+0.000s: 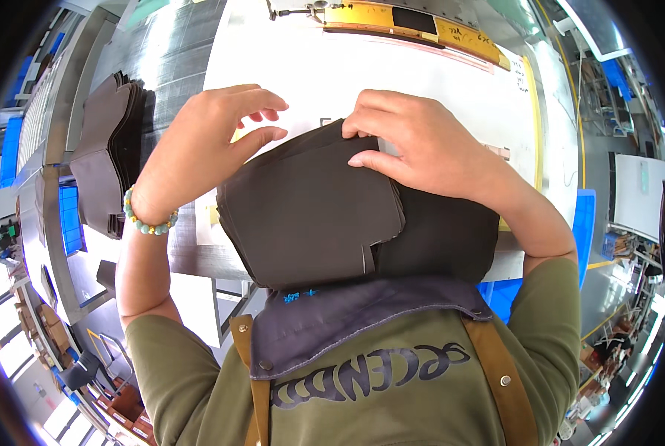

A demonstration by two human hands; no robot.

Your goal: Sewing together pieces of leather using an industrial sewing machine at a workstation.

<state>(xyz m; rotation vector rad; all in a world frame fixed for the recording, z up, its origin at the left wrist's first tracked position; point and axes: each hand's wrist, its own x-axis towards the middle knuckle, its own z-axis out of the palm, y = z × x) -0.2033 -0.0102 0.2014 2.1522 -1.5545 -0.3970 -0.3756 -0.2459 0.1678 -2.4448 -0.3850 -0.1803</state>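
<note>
A stack of dark brown cut sheets [310, 215], thin and flat like leather pieces, lies at the table's near edge against my apron. Its layered edges fan out on the left, and a notch shows at its lower right. More black sheet material [444, 234] extends from under it to the right. My right hand [418, 137] is curled at the far edge of the stack, fingers and thumb pinching at the top pieces. Over the far left edge, my left hand [217, 141] hovers with thumb and fingers apart, holding nothing.
Another pile of dark cut sheets [109, 149] stands at the left. A white work surface [273, 52] spreads under the far side, with a yellow bar-shaped fixture [451, 33] across the back. A blue bin [585, 230] is low at the right.
</note>
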